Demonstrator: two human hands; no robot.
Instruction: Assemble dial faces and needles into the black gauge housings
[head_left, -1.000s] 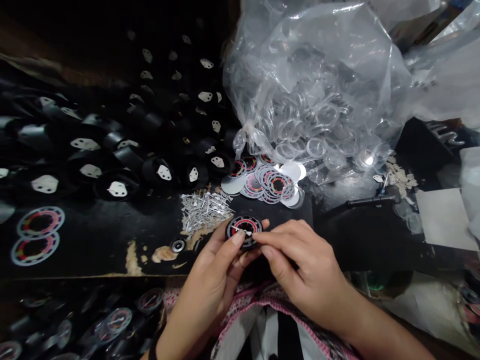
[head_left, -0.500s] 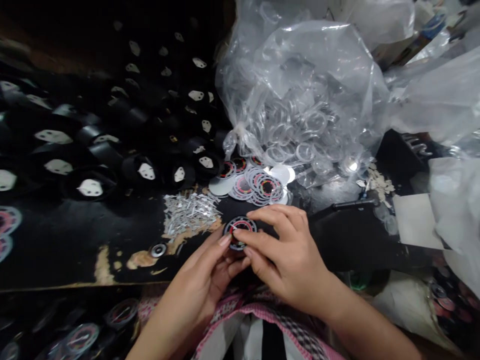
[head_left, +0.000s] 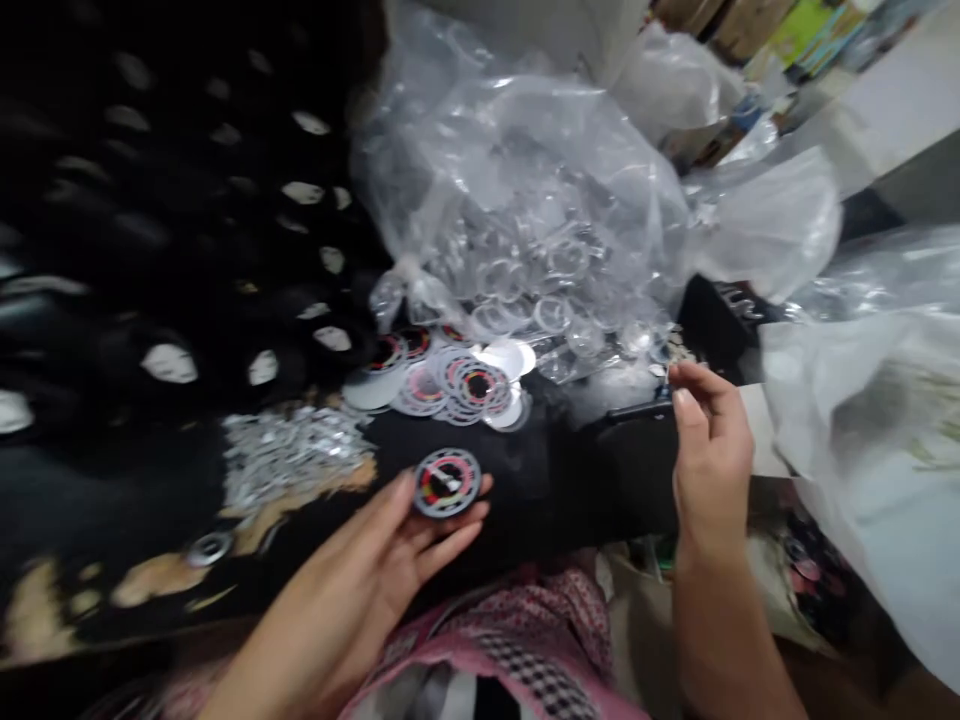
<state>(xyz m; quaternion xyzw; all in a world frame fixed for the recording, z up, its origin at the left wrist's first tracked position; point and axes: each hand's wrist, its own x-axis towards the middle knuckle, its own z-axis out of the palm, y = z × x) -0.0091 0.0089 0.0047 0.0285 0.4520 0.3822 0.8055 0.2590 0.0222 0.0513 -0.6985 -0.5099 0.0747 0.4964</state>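
By the half-curled left hand [head_left: 382, 548], the dial [head_left: 448, 483] is held at its rim, face up. Well right of that grip, the right hand [head_left: 711, 455] is nearly pinched closed, contents unclear; a pick-up is seemingly intended, fine pinching needed.

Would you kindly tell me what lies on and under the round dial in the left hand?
The round dial bears a pale, blurred pointer. Fingers of the left hand show beneath; its underside is hidden.

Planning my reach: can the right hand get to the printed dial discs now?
Probably yes: the right hand would have to move left, but the plastic bag lies behind the printed dial discs, leaving their near side open.
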